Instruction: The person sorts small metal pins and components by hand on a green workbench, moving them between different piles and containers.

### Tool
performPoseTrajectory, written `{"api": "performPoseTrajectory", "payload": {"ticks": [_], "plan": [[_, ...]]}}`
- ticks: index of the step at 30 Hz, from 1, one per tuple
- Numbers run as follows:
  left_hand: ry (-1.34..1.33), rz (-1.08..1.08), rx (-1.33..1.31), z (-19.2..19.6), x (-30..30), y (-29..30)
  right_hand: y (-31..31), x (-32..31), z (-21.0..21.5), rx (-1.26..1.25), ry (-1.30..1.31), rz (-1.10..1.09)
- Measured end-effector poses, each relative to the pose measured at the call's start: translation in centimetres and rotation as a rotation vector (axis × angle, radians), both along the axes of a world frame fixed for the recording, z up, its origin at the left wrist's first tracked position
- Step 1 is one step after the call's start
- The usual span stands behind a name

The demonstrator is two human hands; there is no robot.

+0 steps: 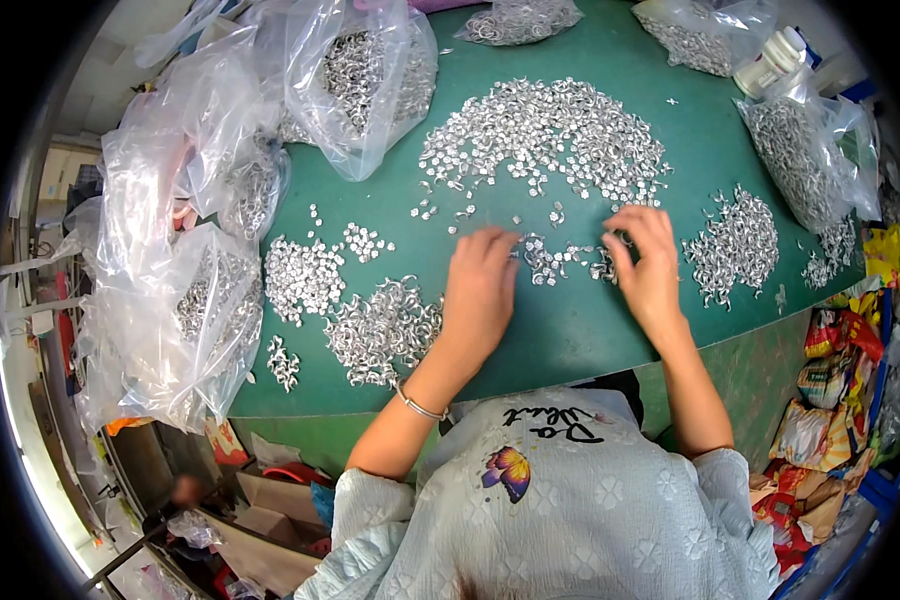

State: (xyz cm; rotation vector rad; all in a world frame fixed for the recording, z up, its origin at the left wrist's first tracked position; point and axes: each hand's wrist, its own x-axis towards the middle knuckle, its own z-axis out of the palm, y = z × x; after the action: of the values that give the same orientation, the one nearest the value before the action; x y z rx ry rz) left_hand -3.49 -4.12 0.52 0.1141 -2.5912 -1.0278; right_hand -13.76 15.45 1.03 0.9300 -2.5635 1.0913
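Observation:
My left hand [480, 290] rests low over the green table [560, 345], its fingers curled and pressed together; whatever they hold is hidden. My right hand [650, 265] bends thumb and fingers around small silver metal pieces. Between both hands lies a small scatter of silver metal pieces [542, 262]. Beyond them spreads a large curved heap of mixed silver pieces [560, 125]. By my left wrist is a pile of hook-like metal pieces [382, 335], with a pile of flower-shaped metal pieces [305, 280] behind it. Right of my right hand sits another pile of curved metal pieces [732, 248].
Clear plastic bags of metal pieces [355, 95] crowd the left side. More bags [795, 150] stand at the right, near a white bottle [770, 62]. Below the table's right edge are colourful packages [815, 435]; an open cardboard box [270, 525] is at lower left.

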Motion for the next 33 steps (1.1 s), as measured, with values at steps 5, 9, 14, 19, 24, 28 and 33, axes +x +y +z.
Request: {"api": "performPoseTrajectory", "payload": {"ticks": [5,9,14,19,24,28,33], "plan": [[-0.097,-0.036,-0.18,-0.4,0.8,1.2,-1.6,3.3,-0.4,0.188,0.046,0.163],[-0.102,0.065,-0.205,0.0,1.5,0.7,-0.9,4.8,-1.1,0.234,0.054,0.207],[-0.032,-0.145,-0.016,0.2,3.1,2.4,-0.6,4.8,0.3,0.133,-0.113,0.407],[-0.095,-0.171,-0.034,0.2,4.1,4.6,-3.6,0.3,-0.2,0.172,0.012,-0.012],[-0.095,-0.121,-0.061,-0.8,5.0,3.9,-5.2,-0.4,-1.4,0.21,-0.01,-0.001],[-0.102,0.027,-0.138,-0.2,5.9,2.4,-3.3,2.3,0.0,0.184,-0.122,0.193],[-0.119,0.097,-0.141,0.0,6.9,2.1,-3.7,6.6,0.6,0.224,-0.262,0.456]]}}
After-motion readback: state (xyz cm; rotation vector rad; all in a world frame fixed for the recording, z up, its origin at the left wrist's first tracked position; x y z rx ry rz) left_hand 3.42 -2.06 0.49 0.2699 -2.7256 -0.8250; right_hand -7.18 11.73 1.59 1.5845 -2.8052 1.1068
